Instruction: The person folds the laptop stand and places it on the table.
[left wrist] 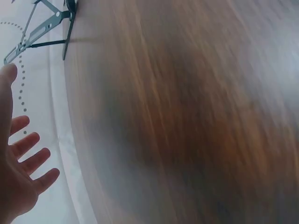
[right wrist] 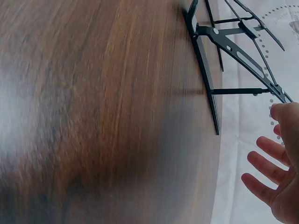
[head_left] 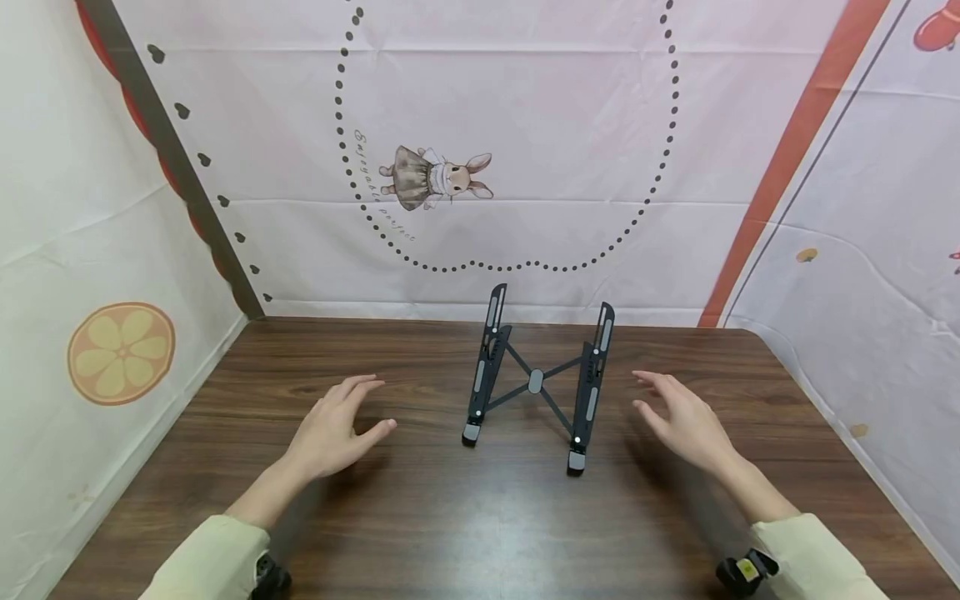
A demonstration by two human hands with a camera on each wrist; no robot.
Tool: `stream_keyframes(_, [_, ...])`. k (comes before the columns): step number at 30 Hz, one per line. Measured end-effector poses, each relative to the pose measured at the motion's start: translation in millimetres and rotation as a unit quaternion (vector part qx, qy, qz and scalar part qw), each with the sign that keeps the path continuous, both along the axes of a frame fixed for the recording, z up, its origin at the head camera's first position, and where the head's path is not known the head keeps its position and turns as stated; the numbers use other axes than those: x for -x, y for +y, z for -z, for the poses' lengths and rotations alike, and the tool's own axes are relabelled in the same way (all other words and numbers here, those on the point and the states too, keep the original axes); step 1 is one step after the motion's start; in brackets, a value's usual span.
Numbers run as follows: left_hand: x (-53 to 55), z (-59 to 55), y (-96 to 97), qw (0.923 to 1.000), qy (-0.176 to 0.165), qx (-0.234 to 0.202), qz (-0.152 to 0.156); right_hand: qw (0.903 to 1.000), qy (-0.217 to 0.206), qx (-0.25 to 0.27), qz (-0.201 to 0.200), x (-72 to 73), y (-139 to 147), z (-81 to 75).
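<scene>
A black folding laptop stand [head_left: 536, 382] stands unfolded on the wooden table, its two side rails joined by a crossed brace with a grey oval hub. Its rails slope up toward the back, and grey pads line them. To the left of the stand is my left hand [head_left: 333, 429], apart from it, fingers relaxed and thumb spread. On the other side my right hand [head_left: 686, 423] hovers nearer the stand, also holding nothing. The right wrist view shows the stand's support leg [right wrist: 240, 91] and base bar beyond my fingers [right wrist: 264, 170]. In the left wrist view the stand [left wrist: 44, 30] is partly cut off.
The brown wooden table [head_left: 420, 517] spans the space before me. A white printed cloth [head_left: 555, 150] hangs behind its back edge, with a rabbit figure and dotted line. Similar cloth walls [head_left: 135, 250] border both sides. Dark wrist devices [head_left: 746, 572] sit at both sleeves.
</scene>
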State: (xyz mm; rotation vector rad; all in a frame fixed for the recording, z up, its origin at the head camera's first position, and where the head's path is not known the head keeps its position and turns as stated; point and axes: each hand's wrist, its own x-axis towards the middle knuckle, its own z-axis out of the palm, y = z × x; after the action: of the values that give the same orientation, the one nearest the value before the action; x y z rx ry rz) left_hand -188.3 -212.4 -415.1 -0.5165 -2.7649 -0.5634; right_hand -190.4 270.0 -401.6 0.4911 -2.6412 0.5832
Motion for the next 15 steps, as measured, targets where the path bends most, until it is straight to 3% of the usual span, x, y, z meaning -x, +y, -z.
stream_keyframes(15, [5.0,4.6,23.7,0.9913,-0.028,-0.123,0.038,0.9938,-0.059,0.092,-0.017,0.2,-14.9,7.3])
